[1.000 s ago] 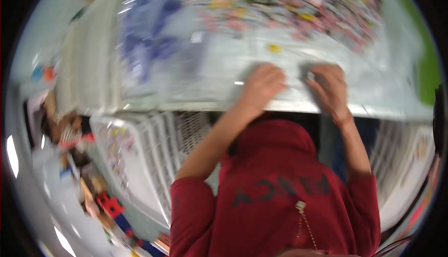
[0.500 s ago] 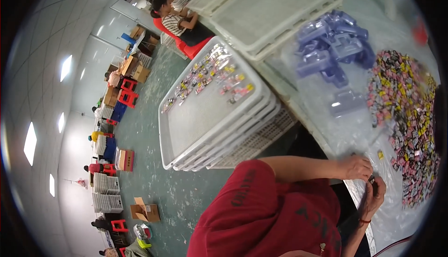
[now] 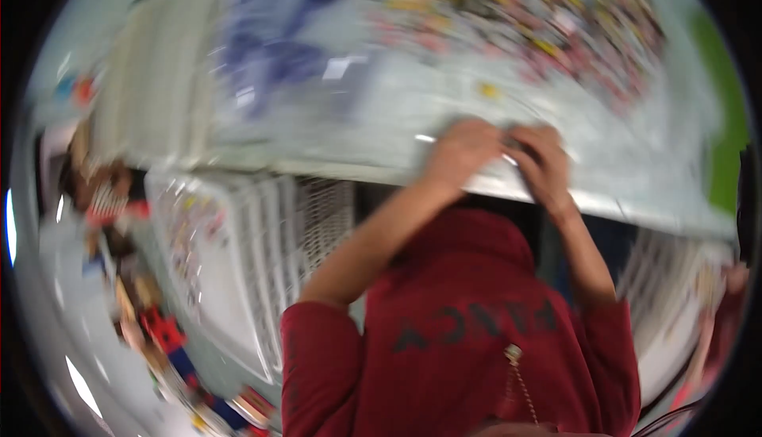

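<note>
Close together at the table's near edge are my left hand [image 3: 470, 150] and my right hand [image 3: 544, 161], fingertips almost meeting. Both have their fingers pinched inward; motion blur hides whatever lies between them. A single small yellow piece [image 3: 488, 89] rests on the clear plastic sheet [image 3: 405, 111] just beyond my fingers. Farther out spreads a wide heap of small pink, yellow and black pieces [image 3: 508, 12], too smeared to name by kind.
Translucent bluish plastic trays or holders [image 3: 278, 48] are heaped at the left of the table. Stacked white crates [image 3: 254, 270] stand below its edge on the left, the top one holding small bagged pieces. A green surface [image 3: 718, 119] borders the right. Another person's arm [image 3: 702, 334] shows at lower right.
My view has swung round and levelled, so the table now runs across the top with my hands near the middle. The hands stay together at the table edge.
</note>
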Motion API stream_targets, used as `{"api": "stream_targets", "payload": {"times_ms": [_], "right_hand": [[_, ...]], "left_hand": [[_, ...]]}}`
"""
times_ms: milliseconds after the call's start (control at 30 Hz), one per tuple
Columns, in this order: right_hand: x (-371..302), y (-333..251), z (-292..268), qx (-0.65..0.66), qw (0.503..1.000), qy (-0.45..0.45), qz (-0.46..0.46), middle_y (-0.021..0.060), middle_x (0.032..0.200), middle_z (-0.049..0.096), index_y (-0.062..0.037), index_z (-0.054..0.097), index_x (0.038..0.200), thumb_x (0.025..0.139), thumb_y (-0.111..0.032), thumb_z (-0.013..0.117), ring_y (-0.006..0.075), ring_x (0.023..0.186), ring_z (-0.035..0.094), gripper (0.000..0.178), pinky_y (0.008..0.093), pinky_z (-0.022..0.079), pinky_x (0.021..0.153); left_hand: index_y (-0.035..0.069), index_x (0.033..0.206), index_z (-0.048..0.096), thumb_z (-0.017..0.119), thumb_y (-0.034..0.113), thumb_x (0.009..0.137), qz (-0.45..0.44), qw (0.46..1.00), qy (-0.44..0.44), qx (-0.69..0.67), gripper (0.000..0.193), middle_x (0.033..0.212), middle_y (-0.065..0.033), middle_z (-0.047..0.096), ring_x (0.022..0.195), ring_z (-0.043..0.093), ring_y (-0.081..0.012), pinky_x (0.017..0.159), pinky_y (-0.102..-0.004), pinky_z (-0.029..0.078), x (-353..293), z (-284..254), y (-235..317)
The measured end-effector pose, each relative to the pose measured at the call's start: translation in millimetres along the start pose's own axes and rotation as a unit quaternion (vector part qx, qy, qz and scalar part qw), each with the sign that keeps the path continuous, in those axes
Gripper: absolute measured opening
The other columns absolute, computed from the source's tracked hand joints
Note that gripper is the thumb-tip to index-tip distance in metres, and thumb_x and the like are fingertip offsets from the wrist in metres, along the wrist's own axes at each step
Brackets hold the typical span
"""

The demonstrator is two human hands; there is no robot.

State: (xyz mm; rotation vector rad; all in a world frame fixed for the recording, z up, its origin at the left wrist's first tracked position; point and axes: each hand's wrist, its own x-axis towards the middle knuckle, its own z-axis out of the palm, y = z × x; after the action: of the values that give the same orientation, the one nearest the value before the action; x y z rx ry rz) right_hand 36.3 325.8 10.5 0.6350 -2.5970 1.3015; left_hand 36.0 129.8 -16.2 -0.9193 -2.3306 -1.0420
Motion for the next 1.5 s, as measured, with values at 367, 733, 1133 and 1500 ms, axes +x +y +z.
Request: {"api": "stream_targets", "payload": {"times_ms": [367,733,1133,1500], "right_hand": [[-18,-1,-4,-0.009,0.999,0.038,0.006,0.0063,0.103,0.069,-0.0070,0.069,0.098,0.077,-0.012,0.077,0.0223,0.100,0.064,0.023,0.0429,0.038,0.101],[-18,1,-1,-0.027,0.998,0.055,-0.028,0.0082,0.103,0.068,-0.0064,0.068,0.098,0.076,-0.009,0.077,0.0256,0.097,0.063,0.024,0.0446,0.043,0.097],[-11,-7,-5,-0.119,0.990,0.021,-0.075,0.0032,0.105,0.066,-0.0080,0.068,0.094,0.071,-0.009,0.077,0.0228,0.097,0.060,0.025,0.0420,0.042,0.096],[-41,-29,-6,-0.270,0.953,-0.136,-0.014,0.0075,0.149,0.038,-0.0041,0.041,0.143,0.085,-0.043,0.061,0.0348,0.136,0.033,0.073,0.0560,0.024,0.111]], "left_hand": [[0.003,0.091,0.067,0.077,0.006,0.071,-0.037,0.998,-0.048,0.006,0.023,0.101,-0.0075,0.065,0.097,0.063,-0.0260,0.083,-0.0349,0.052,11,0,16],[0.002,0.095,0.067,0.074,0.002,0.073,-0.048,0.996,-0.067,-0.039,0.023,0.103,-0.0101,0.066,0.096,0.063,-0.0309,0.082,-0.0377,0.051,13,-8,9],[0.001,0.095,0.067,0.073,0.001,0.072,-0.057,0.993,-0.087,-0.049,0.024,0.105,-0.0106,0.065,0.100,0.062,-0.0309,0.087,-0.0380,0.052,12,-10,9],[-0.004,0.119,0.055,0.072,0.018,0.076,-0.030,0.983,-0.181,0.004,0.051,0.129,-0.0143,0.052,0.120,0.048,-0.0343,0.100,-0.0439,0.040,8,-21,22]]}}
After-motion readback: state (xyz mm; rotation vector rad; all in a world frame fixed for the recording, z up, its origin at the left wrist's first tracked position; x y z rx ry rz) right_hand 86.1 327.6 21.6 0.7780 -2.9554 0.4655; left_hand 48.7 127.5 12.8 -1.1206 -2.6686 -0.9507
